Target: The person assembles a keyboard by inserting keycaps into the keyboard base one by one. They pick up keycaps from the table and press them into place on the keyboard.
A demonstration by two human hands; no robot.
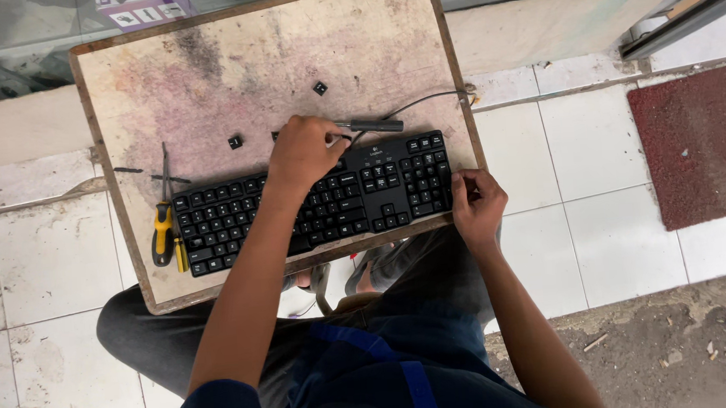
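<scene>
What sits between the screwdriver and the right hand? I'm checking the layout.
In the head view, the black keyboard spans the stretch from the yellow-handled screwdriver to the right hand, with the left hand resting on it.

1. Short dark navy sleeves end above the elbows, leaving both forearms bare.
2. The top is dark blue, with a brighter blue strip running down its front.
3. Dark trousers cover the bent legs.
4. No gloves are worn.
</scene>
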